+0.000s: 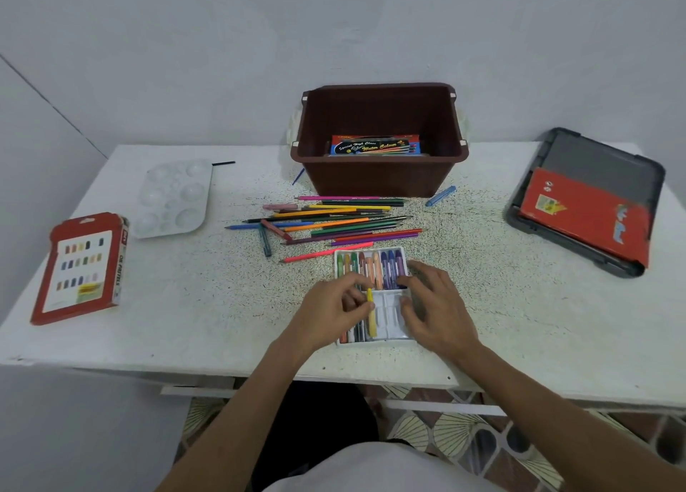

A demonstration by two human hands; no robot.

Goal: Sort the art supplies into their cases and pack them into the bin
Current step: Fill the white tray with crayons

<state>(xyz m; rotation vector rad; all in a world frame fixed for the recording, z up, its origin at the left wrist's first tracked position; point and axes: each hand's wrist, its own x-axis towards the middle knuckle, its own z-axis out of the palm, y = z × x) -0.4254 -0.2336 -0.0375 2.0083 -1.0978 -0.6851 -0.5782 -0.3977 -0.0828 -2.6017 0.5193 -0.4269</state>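
A white oil-pastel tray point(393, 330) lies on the table in front of me, its far row filled with coloured pastels point(371, 263). My left hand point(330, 311) pinches a yellow pastel point(370, 298) over the tray's near row. My right hand point(434, 306) rests on the tray's right side, fingers spread and pressing it. A heap of coloured pencils point(334, 219) lies just beyond the tray. The brown bin point(382, 180) stands behind them with a watercolour box point(376, 145) inside. The red oil-pastel sleeve point(79, 269) lies at the far left.
A white paint palette point(172, 198) sits at the left. A grey lid point(601, 165) with a red box point(586, 217) on it lies at the right. A blue pastel point(441, 196) lies by the bin. The table's front edge runs just below my wrists.
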